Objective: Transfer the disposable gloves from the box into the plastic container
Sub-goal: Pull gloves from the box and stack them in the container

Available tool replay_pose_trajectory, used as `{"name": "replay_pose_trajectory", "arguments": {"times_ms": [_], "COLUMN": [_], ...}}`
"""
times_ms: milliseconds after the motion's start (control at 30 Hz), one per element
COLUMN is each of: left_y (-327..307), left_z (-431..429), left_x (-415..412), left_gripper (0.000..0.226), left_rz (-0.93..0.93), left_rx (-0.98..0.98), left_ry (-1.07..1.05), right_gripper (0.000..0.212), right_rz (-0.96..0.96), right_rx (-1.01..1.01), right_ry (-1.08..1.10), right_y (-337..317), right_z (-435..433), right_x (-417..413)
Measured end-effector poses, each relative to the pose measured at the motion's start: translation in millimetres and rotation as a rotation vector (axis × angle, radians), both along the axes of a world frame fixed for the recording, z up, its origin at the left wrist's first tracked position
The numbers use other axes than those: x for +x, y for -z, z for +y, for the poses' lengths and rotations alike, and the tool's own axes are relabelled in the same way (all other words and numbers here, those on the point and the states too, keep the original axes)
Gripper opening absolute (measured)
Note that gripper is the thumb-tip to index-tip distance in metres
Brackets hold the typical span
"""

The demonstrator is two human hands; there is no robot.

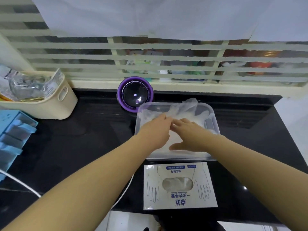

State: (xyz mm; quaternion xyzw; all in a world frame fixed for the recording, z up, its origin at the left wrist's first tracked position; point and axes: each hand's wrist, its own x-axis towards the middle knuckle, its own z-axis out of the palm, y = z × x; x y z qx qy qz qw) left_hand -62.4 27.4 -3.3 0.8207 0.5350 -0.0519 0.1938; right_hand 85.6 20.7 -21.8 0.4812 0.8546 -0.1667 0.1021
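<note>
The fingertips of the left hand [155, 130] are hidden behind the back of the hand, so it cannot be determined whether they pinch anything; they meet a translucent sheet that rises above the far rim of the plastic container [183, 157]. The right hand [187, 136] lies flat with fingers extended and thumb spread, pressing on the gloves [200, 117] piled inside the container. Individual gloves in the pile cannot be distinguished. Both forearms cover the container's near-left portion. The box [180, 197] lies flat just in front of the container, apart from it, its print upside down to the camera; more film is visible through the box's oval opening, quantity not discernible. Container and box rest on a black countertop [83, 139]. A purple round device [135, 94] stands just behind the container's far-left corner, its lower edge covered by the rim. A beige basket [55, 105] holding crumpled packets sits at far left, cut off by the frame edge, as is a blue organiser [15, 129] nearer. A white cable [21, 184] passes under the left forearm. Items behind the striped window [166, 65] are blurred.
</note>
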Motion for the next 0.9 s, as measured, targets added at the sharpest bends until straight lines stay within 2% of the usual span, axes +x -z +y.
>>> {"name": "replay_pose_trajectory", "arguments": {"times_ms": [100, 200, 300, 400, 567, 667, 767, 833, 900], "left_y": [18, 29, 40, 47, 41, 32, 21, 12, 7], "left_z": [8, 15, 17, 16, 13, 12, 11, 12, 14], "left_x": [6, 15, 16, 13, 10, 13, 16, 22, 32], "left_gripper": [0.065, 0.084, 0.092, 0.094, 0.084, 0.071, 0.059, 0.055, 0.048], "left_rz": [0.012, 0.102, 0.166, 0.232, 0.483, 0.707, 0.915, 0.92, 0.73], "left_rx": [-0.043, -0.117, -0.203, -0.249, -0.17, -0.09, -0.098, -0.077, 0.039], "left_ry": [0.034, 0.022, -0.014, -0.032, 0.048, 0.122, 0.215, 0.253, 0.249], "right_gripper": [0.097, 0.104, 0.105, 0.108, 0.103, 0.102, 0.105, 0.107, 0.105], "right_rz": [-0.129, -0.188, -0.152, -0.151, -0.255, -0.332, -0.355, -0.333, -0.299], "right_rx": [0.002, -0.137, -0.213, -0.184, 0.011, 0.022, 0.007, -0.068, -0.176], "right_ry": [0.063, 0.167, 0.232, 0.19, 0.151, 0.215, 0.225, 0.214, 0.205], "right_y": [5, 18, 26, 25, 9, 6, 8, 13, 19], "right_z": [5, 6, 10, 12, 11, 9, 10, 12, 14], "right_x": [8, 5, 1, 3, 13, 13, 8, 6, 4]}}
